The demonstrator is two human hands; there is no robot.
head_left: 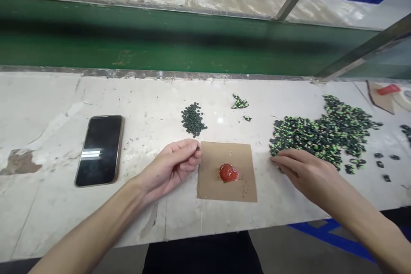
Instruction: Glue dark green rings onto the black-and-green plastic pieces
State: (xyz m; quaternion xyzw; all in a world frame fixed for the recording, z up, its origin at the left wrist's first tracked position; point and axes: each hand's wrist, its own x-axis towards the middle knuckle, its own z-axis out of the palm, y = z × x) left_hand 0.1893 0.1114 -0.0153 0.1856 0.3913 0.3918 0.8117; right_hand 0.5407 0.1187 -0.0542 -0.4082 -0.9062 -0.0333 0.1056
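My left hand [176, 167] is closed in a pinch on a small dark disc [198, 148], just left of a brown cardboard square [208, 188]. A glossy red blob [228, 173] lies on the cardboard. Above my left hand is a pile of small dark green discs [192, 120]. My right hand [302, 169] rests at the lower left edge of a large pile of dark pieces with bright green marks [340, 126]. Its fingers are pressed together, and whatever is at the fingertips is hidden.
A phone [100, 150] lies on the white table [48, 205] at the left. Small clusters of green-marked pieces [240, 102] sit above the cardboard. At the far right are a tape roll [405, 97] and scattered dark pieces [387, 178]. A green belt [160, 51] runs behind the table.
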